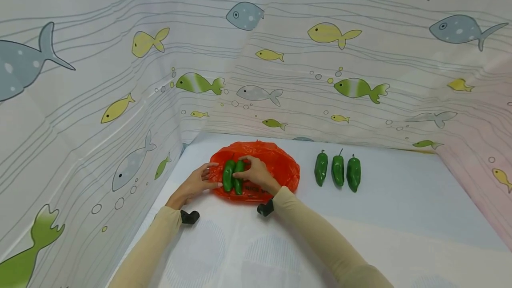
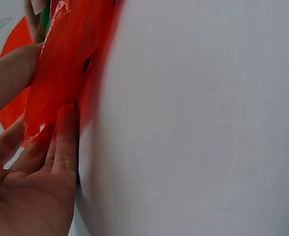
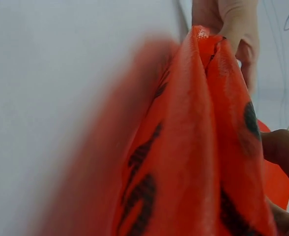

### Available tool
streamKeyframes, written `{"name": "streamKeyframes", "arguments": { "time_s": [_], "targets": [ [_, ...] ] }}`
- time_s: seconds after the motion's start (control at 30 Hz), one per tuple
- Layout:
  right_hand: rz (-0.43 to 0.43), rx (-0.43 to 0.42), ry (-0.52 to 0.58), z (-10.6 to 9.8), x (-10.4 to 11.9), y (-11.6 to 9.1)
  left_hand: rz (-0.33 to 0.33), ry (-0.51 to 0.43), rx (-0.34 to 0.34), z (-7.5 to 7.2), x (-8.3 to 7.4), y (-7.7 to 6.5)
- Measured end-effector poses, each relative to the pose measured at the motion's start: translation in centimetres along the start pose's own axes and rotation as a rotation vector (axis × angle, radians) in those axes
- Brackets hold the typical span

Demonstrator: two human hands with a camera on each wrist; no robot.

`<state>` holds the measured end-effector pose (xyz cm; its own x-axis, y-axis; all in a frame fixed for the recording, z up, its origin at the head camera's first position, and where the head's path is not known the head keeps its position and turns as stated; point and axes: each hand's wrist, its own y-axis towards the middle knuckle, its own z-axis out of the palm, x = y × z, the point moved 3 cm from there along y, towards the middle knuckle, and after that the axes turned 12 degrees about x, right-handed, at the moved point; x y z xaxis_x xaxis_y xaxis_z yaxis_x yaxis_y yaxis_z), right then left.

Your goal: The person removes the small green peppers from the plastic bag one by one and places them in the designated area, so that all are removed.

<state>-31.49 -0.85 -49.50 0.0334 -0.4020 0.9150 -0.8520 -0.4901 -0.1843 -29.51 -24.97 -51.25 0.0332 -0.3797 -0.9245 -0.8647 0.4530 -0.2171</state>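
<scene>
A red plastic bag with dark print lies spread on the white table, its mouth open. Inside, toward its left side, two glossy green peppers lie side by side. My right hand reaches over the bag and holds the right-hand pepper between thumb and fingers. At the bag's left edge is my left hand, thumb and fingers spread apart. In the left wrist view, its fingers touch the red plastic. The bag's folds hide the peppers in the right wrist view.
Three more green peppers stand in a row on the table, right of the bag. Fish-patterned sheeting rises behind and at both sides. Small black devices are worn at the wrists.
</scene>
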Motion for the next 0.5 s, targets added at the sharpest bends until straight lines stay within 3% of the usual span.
{"name": "streamKeyframes", "arguments": {
  "time_s": [0.5],
  "targets": [
    [-0.036,0.027,0.077,-0.55,0.35,-0.78,-0.023,0.020,-0.003,0.04,-0.08,-0.05]
  ]
}}
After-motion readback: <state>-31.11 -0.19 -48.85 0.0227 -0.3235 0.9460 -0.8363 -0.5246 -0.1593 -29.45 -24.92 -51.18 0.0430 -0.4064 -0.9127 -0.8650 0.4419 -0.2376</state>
